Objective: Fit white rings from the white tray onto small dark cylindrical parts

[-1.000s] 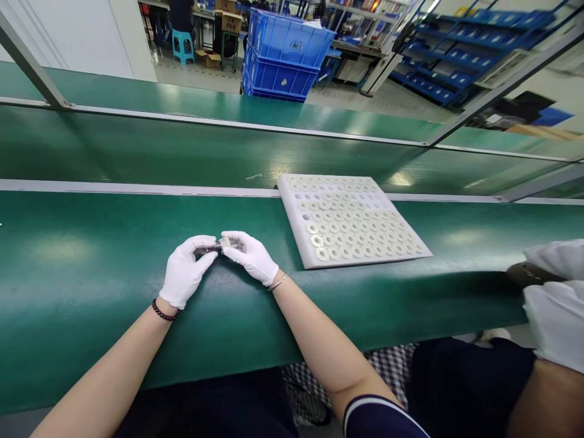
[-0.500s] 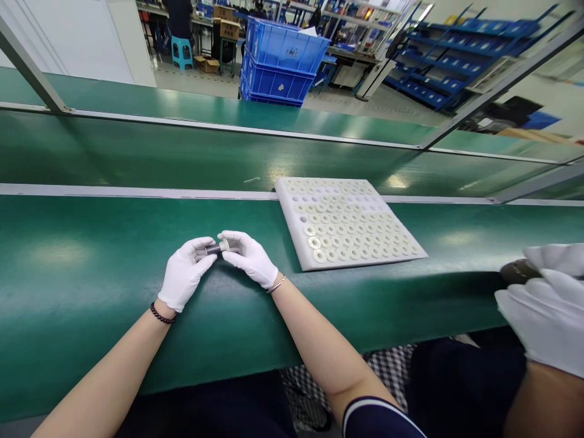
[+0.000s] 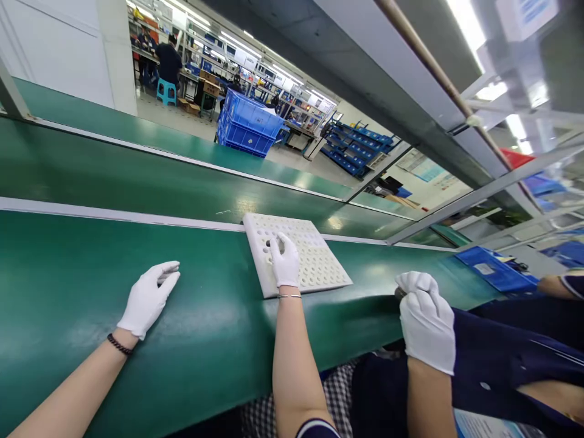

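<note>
My right hand (image 3: 286, 263), in a white glove, reaches over the left part of a white foam tray (image 3: 258, 267). Its thumb and fingers curl together just above the tray's holes; what they grip, if anything, is hidden. A dark round spot (image 3: 268, 243) shows at the tray just left of the fingertips; whether it is a hole or a part I cannot tell. Pale ring-shaped pieces (image 3: 314, 258) sit in rows across the tray. To the left, my left hand (image 3: 148, 299), also gloved, hovers over the green tabletop, thumb apart from the fingers, nothing visible between them.
A co-worker's gloved hands (image 3: 426, 319) are at the right, closed around something mostly hidden. Beyond them lies a blue bin (image 3: 495, 267). A pale strip (image 3: 118, 216) runs along the back of the green table (image 3: 82, 261), with metal posts and a beam above.
My hands have parted from the dark cylinder held between them. My right hand has moved to the foam tray, my left hand has come away with nothing visible in it. The view has tilted.
</note>
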`<state>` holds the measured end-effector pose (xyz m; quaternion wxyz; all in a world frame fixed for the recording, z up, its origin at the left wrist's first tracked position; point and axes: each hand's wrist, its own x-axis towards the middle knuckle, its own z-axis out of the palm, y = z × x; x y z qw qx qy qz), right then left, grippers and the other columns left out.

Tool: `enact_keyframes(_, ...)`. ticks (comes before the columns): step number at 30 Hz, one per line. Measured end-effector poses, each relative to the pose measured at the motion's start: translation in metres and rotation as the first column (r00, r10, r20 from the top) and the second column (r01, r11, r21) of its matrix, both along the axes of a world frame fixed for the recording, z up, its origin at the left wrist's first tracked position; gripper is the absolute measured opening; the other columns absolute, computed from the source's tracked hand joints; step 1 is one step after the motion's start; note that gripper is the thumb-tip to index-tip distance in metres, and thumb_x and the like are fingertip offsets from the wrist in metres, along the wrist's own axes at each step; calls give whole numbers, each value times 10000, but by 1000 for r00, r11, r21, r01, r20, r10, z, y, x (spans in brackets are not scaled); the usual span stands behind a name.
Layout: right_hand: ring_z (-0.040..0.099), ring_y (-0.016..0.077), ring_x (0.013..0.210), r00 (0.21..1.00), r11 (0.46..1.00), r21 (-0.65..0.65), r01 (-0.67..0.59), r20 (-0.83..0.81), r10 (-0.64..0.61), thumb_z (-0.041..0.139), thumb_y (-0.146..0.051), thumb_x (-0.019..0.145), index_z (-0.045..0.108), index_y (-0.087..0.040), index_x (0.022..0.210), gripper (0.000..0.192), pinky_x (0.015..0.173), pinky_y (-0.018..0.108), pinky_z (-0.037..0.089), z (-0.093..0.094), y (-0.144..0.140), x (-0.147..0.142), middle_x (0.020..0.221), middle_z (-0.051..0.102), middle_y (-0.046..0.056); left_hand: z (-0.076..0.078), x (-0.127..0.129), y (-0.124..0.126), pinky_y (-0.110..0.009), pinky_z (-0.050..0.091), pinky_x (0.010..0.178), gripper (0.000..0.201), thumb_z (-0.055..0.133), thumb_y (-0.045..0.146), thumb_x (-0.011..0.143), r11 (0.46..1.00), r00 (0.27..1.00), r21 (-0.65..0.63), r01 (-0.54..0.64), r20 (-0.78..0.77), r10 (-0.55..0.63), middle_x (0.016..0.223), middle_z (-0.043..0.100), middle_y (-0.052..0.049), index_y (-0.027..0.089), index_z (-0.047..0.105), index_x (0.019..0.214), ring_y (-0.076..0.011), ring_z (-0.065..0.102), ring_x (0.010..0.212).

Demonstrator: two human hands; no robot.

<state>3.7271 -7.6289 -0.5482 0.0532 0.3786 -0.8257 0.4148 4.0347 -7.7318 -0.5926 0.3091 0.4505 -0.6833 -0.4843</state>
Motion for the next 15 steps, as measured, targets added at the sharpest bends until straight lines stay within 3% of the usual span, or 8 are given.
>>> enact_keyframes(4,544,255,1198,998,972,232,43,-54,-32,503,-329,875,623,-151,1222,408,1054,388,402,-20,-1,-17,1271,617,114,1,-1,2,-389,492,982,510,540,556,774,1000,1000,20,10,-2,-10,1142,689,-80,184,653,1105,-246,644,1043)
enact_keyframes(8,525,260,1214,985,951,308,23,-168,31,444,-286,900,585,-154,1291,436,1059,387,394,-24,-4,-13,1325,586,98,4,-2,4,-398,503,965,499,544,560,765,1000,1000,24,20,-4,-20,1133,696,-80,190,666,1077,-253,650,1032)
enact_keyframes(11,512,317,1202,963,906,423,24,-255,93,380,-335,944,562,-189,1321,444,1054,490,358,-23,-4,-3,1372,543,102,6,-2,5,-404,511,947,488,549,562,765,1000,1000,14,26,-8,-26,1123,702,-83,193,675,1058,-260,657,1020)
enact_keyframes(15,449,402,1240,942,867,497,41,-308,132,407,-528,933,490,-143,1381,596,1092,631,174,-28,-2,12,1459,418,196,5,-2,4,-398,525,922,464,554,559,769,999,999,-6,33,-12,-33,1110,710,-78,203,687,1036,-260,666,1004)
